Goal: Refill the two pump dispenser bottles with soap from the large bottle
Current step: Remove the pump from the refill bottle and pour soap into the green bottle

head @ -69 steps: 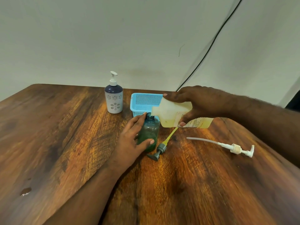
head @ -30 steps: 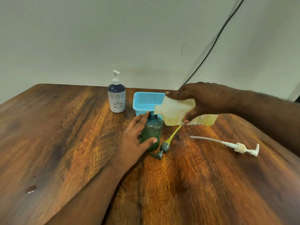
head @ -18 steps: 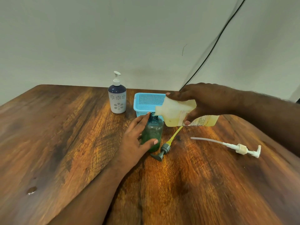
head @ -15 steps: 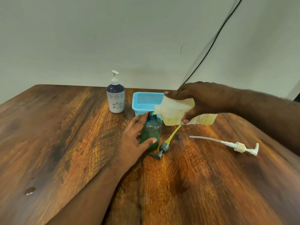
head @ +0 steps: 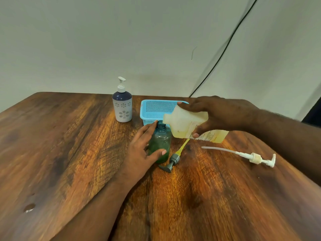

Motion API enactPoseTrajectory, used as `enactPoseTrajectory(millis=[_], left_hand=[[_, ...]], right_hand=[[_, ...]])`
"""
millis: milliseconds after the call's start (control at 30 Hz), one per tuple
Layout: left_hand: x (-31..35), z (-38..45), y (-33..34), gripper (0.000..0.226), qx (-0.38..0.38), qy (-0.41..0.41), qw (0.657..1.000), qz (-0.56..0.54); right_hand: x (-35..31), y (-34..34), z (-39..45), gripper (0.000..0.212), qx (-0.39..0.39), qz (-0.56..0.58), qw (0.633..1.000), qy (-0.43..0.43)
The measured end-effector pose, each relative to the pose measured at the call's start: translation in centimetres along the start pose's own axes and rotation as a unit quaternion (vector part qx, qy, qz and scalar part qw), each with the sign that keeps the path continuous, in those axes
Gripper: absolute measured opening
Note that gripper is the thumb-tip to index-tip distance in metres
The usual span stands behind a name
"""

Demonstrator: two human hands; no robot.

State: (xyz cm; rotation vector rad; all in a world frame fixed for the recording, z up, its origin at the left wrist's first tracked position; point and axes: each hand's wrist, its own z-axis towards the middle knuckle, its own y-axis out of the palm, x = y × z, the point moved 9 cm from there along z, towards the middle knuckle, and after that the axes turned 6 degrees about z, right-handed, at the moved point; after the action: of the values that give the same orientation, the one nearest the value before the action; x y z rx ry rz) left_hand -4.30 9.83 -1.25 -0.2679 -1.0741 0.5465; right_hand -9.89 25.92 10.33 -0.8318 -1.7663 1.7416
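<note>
My left hand (head: 141, 150) grips the small green-blue bottle (head: 160, 141), which stands upright and uncapped on the table. My right hand (head: 220, 115) holds the large pale-yellow soap bottle (head: 186, 125) tipped on its side, its mouth right at the green bottle's neck. The green bottle's grey pump with a yellow tube (head: 173, 159) lies on the table just right of it. A white pump with a long tube (head: 251, 156) lies farther right. The white and navy flowered dispenser (head: 122, 106) stands at the back with its pump on.
A light blue mesh basket (head: 152, 110) sits behind the green bottle, near the wall. The wooden table (head: 69, 153) has a small pale spot (head: 28, 208) at the front left. A black cable (head: 224, 49) runs down the wall.
Both hands and bottles have held nearly the same pose throughout; the large bottle stays tipped at the green bottle's neck. Only the view has shifted slightly.
</note>
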Motion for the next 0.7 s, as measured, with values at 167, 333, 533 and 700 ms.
enactPoseTrajectory(millis=[167,333,533,700], left_hand=[[0.1,0.0,-0.2,0.083,0.003,-0.004,1.0,0.015],[-0.1,-0.1,-0.1,0.084,0.0,-0.011,1.0,0.001],[0.0,-0.1,0.0,0.083,0.004,-0.005,1.0,0.003],[-0.1,-0.1,-0.1,0.084,0.006,-0.005,1.0,-0.006]], right_hand=[[1.0,1.0,-1.0,0.087,0.056,0.07,0.996,0.007],[2.7,3.3,-1.3,0.09,0.107,0.22,0.968,0.044],[4.8,7.3,-1.8,0.086,0.143,0.421,0.892,0.078],[5.5,8.5,-2.2,0.076,0.178,0.544,0.816,0.083]])
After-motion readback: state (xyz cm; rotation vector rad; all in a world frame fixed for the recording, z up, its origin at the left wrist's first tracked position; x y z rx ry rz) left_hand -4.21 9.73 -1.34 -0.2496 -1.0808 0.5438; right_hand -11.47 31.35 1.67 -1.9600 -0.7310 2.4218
